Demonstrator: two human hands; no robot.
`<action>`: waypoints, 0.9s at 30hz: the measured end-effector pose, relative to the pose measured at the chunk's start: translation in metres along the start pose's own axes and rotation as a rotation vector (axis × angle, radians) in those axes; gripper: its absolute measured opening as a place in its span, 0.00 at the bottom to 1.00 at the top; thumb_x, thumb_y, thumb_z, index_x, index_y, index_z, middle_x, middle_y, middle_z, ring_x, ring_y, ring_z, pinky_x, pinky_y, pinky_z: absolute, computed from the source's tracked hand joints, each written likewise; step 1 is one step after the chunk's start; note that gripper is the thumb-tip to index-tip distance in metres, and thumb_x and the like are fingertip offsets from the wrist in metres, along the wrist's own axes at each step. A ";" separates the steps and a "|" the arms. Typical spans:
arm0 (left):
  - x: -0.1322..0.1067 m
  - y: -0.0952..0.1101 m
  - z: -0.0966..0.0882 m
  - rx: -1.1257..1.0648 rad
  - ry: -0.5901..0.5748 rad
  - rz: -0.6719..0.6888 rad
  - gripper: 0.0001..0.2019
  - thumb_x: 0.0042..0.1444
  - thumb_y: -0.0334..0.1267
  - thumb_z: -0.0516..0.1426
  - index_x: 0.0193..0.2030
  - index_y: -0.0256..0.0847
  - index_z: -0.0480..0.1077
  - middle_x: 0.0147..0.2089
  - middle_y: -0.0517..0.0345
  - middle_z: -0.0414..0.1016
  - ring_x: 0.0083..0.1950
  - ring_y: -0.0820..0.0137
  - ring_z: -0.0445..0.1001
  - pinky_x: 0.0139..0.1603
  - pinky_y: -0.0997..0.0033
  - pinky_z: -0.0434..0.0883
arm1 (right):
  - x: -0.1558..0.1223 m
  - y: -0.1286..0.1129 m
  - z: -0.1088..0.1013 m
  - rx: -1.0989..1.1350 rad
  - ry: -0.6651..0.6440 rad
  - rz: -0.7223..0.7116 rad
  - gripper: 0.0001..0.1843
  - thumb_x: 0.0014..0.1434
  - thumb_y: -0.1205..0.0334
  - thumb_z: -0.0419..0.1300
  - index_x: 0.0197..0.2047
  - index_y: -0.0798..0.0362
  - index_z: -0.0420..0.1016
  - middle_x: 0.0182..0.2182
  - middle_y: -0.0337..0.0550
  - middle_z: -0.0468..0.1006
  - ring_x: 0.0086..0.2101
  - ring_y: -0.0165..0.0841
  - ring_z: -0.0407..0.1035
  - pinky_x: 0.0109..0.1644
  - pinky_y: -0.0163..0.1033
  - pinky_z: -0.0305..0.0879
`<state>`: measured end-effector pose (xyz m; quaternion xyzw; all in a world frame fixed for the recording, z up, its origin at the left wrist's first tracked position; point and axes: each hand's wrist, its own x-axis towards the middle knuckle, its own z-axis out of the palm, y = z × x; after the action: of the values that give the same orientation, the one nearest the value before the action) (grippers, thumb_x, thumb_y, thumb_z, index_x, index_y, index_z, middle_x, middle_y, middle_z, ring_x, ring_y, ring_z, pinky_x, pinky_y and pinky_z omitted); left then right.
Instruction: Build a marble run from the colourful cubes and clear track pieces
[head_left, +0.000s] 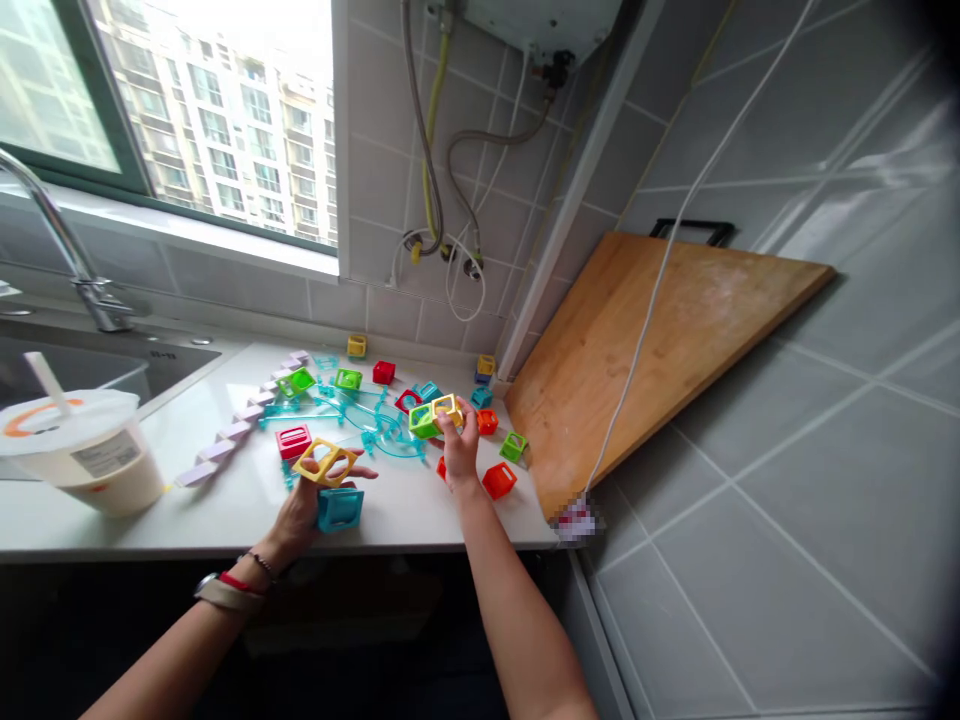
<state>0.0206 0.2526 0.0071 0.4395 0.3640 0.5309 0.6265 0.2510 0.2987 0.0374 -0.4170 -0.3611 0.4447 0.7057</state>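
Observation:
My left hand (304, 505) rests at the counter's front edge and holds a yellow double-square frame piece (325, 462) above a blue open cube (340, 508). My right hand (459, 447) is raised over the counter, fingers pinched on a joined green and yellow cube pair (436, 415). Between the hands lies a clear turquoise plastic track (360, 410). Loose open cubes in red (293, 441), orange (499, 480) and green (514, 446) are scattered about it on the white counter (225, 500).
A lidded drink cup with a straw (82, 450) stands at the left front. A row of pale lilac blocks (240, 425) runs diagonally. A sink and tap (82, 270) are at the far left. A wooden cutting board (645, 340) leans on the right wall, with a white cable (660, 270) across it.

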 end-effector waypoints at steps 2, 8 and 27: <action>0.000 -0.002 -0.002 -0.022 -0.043 -0.027 0.45 0.52 0.77 0.54 0.62 0.39 0.72 0.46 0.41 0.83 0.29 0.66 0.71 0.30 0.67 0.71 | -0.011 0.010 0.007 -0.033 -0.070 -0.031 0.36 0.56 0.51 0.68 0.65 0.48 0.64 0.55 0.48 0.76 0.45 0.40 0.78 0.42 0.41 0.79; -0.003 0.000 0.006 -0.047 -0.093 -0.034 0.41 0.57 0.70 0.56 0.66 0.39 0.71 0.55 0.39 0.80 0.24 0.75 0.62 0.21 0.75 0.62 | -0.029 0.041 0.020 -0.071 -0.171 -0.080 0.36 0.58 0.54 0.68 0.66 0.50 0.64 0.55 0.48 0.77 0.50 0.41 0.77 0.56 0.48 0.75; 0.008 -0.030 -0.011 0.151 0.014 -0.013 0.45 0.59 0.74 0.48 0.66 0.36 0.72 0.55 0.38 0.82 0.49 0.53 0.77 0.45 0.65 0.72 | -0.063 0.045 0.026 -0.102 -0.168 -0.113 0.36 0.56 0.55 0.70 0.64 0.51 0.65 0.54 0.51 0.77 0.49 0.40 0.77 0.51 0.43 0.77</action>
<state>0.0222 0.2609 -0.0248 0.4796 0.4102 0.5009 0.5923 0.1919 0.2591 -0.0021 -0.3924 -0.4641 0.4186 0.6748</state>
